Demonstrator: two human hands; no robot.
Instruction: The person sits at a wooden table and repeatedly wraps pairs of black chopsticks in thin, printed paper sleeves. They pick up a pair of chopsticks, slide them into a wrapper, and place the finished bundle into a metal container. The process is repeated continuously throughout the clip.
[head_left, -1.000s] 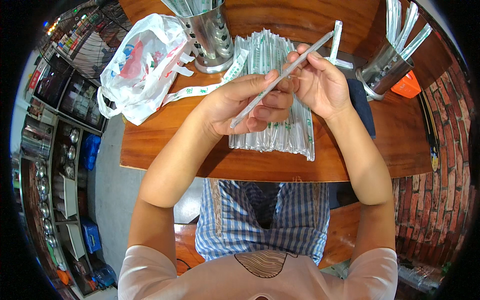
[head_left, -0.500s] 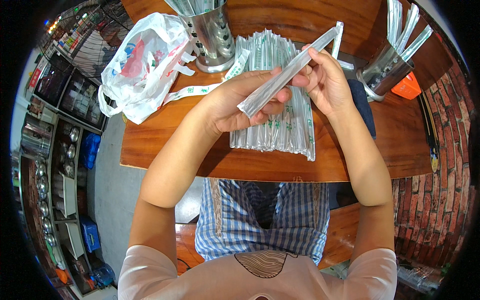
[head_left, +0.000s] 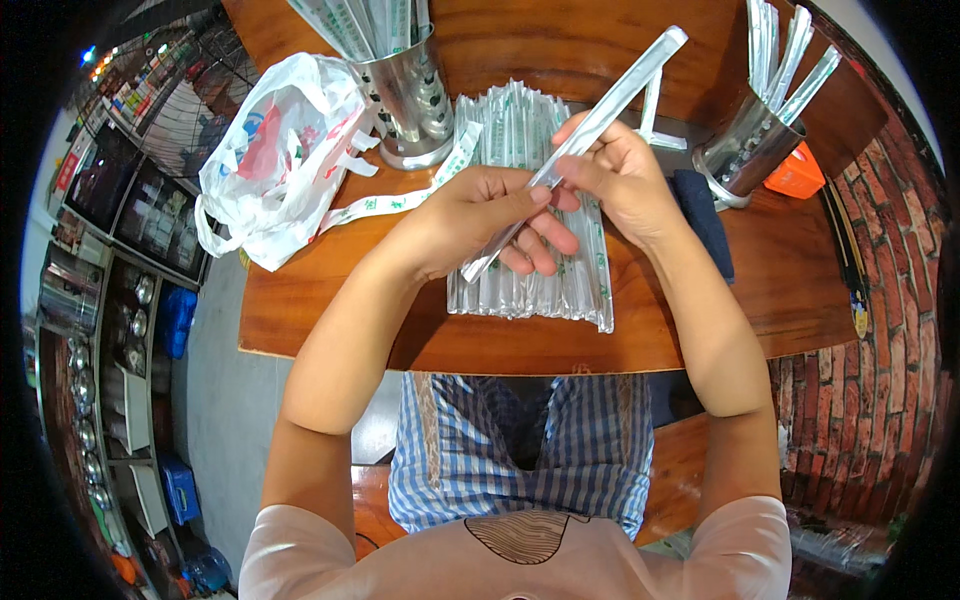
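A slim pack of plastic-wrapped chopsticks (head_left: 622, 92) is held slantwise in both hands above the table. My left hand (head_left: 495, 215) pinches its lower part with the thumb on top, its other fingers loosely curled beneath. Farther up the pack, my right hand (head_left: 618, 185) closes thumb and fingers round the wrapper. Below the hands lies a row of similar wrapped packs (head_left: 510, 125) side by side, partly hidden by them. A white paper band with green print (head_left: 375, 207) runs leftward from the row, and another piece of white band (head_left: 650, 110) stands up behind my right hand.
On the wooden table (head_left: 330, 310), a white plastic bag (head_left: 275, 165) sits at the left beside a metal holder (head_left: 405, 105) of wrapped packs. A second holder (head_left: 745, 145) stands at the right, near an orange box (head_left: 797, 172) and a dark folded cloth (head_left: 703, 215).
Both hands stay on the chopstick pack, which is now turned edge-on and a little steeper. My left thumb has come over its top, and my right hand has shifted slightly down and left.
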